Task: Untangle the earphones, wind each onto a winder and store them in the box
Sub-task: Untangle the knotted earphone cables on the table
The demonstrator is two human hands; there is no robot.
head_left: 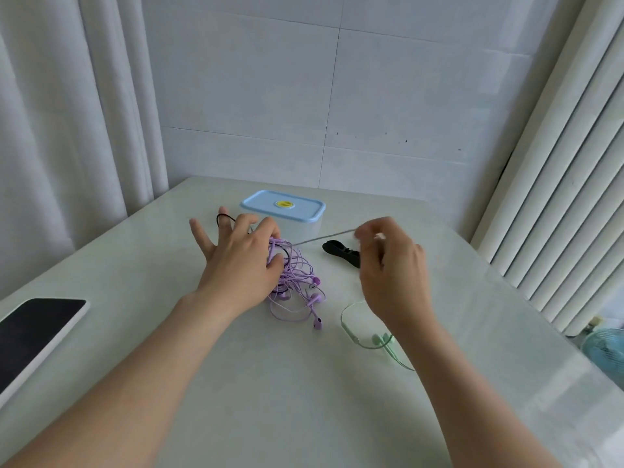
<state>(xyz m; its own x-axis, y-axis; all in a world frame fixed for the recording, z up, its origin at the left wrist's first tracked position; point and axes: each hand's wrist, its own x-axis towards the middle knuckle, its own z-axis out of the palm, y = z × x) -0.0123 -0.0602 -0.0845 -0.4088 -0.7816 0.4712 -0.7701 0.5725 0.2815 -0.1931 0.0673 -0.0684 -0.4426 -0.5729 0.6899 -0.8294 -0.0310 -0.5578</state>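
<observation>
Left hand (236, 261) is mid-table, thumb and forefinger curled round the tangled purple earphones (297, 282), other fingers splayed. Right hand (391, 265) pinches one strand (324, 237), taut, running right from the tangle. I see the black winder (337, 249) just beyond that hand, green earphones (374, 339) nearer, under the wrist. Box (287, 211), lid on, sits far centre.
</observation>
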